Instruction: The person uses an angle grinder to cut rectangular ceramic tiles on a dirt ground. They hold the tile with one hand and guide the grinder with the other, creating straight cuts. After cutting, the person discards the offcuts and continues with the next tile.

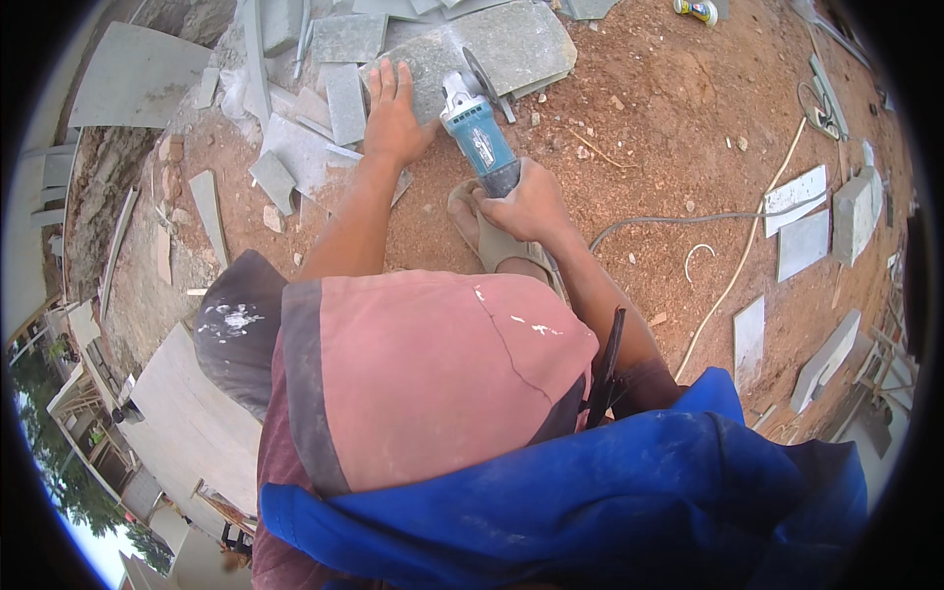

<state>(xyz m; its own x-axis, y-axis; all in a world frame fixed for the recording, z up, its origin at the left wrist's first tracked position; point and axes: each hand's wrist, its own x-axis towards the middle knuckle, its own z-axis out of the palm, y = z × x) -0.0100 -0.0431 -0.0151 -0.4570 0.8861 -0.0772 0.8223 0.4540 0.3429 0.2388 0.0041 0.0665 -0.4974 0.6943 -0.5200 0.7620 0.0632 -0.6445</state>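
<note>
An angle grinder [479, 143] with a teal body, dark handle and silver head is gripped in my right hand [523, 202], fingers wrapped round its rear. Its thin dark disc [479, 73] stands on edge at the grey stone slab [521, 44]; whether it cuts in, I cannot tell. My left hand [395, 123] rests on the slab's near left part, fingers stretched out and holding nothing. Just left of that hand lies a smaller grey stone piece [344, 103]. Between my arms a foot in a beige shoe [501, 241] is on the ground, partly hidden by my clothing.
Broken stone pieces [295, 157] lie at the left. A grey cord [678, 215] crosses the reddish dirt on the right, near a pale hose [752, 251]. Cut tiles [803, 244] and a thick block [854, 218] stand farther right. A small container [697, 11] lies at the far edge.
</note>
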